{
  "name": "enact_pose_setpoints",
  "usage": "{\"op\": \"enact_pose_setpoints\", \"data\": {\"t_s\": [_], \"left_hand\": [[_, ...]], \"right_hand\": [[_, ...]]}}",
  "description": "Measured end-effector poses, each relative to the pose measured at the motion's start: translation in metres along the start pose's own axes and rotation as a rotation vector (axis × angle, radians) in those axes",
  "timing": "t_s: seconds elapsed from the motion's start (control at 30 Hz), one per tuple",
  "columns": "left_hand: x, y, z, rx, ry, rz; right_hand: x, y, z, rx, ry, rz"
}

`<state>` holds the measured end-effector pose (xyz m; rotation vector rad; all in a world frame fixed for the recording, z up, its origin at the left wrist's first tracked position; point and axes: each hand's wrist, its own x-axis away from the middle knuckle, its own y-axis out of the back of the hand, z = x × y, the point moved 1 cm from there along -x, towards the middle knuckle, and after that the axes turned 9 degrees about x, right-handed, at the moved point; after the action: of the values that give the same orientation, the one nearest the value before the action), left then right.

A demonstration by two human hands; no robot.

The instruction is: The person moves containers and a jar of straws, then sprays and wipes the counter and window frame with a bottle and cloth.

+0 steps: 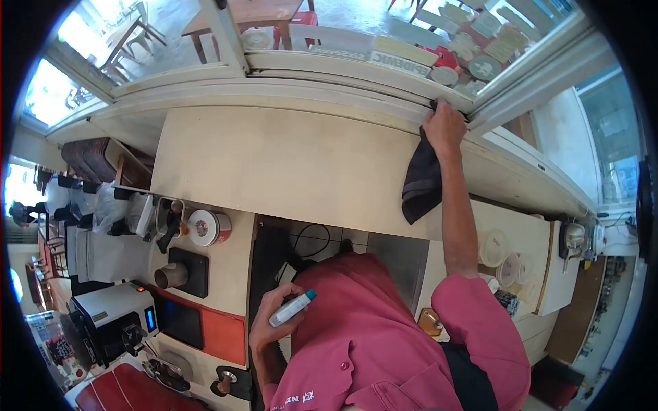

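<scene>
My right hand (445,129) reaches up to the window track (356,90) at the far edge of the counter. It is closed on a black cloth (421,181), which hangs down over the pale counter (288,157). Low in the view, my left hand (266,322) is wrapped round a small white bottle (290,309) with a teal cap, held tilted in front of my red shirt. The label's text is too small to read.
Sliding window panes (308,51) rise behind the counter. At left stand a round tin (205,227), a metal cup (171,275) on a black scale, and a black-and-white machine (113,315). Plastic tubs (495,248) and a kettle (574,236) are at right.
</scene>
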<state>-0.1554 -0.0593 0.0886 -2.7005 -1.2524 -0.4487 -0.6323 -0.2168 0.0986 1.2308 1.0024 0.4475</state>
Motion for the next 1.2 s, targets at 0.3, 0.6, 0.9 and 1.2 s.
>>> {"op": "enact_pose_setpoints", "data": {"t_s": [0.3,0.6,0.9,1.2], "left_hand": [[0.015,0.024,0.024,0.097,-0.037,-0.028],[0.029,0.042,0.034,0.128,0.042,-0.105],[0.039,0.040,0.027,0.138,0.004,-0.136],[0.029,0.029,0.015,0.127,0.102,-0.062]], "right_hand": [[-0.004,-0.013,0.175,-0.230,0.188,-0.043],[-0.010,-0.032,0.295,-0.321,0.298,-0.049],[-0.001,0.021,0.277,-1.108,0.477,-0.234],[0.012,0.106,0.089,-2.166,0.030,0.123]]}}
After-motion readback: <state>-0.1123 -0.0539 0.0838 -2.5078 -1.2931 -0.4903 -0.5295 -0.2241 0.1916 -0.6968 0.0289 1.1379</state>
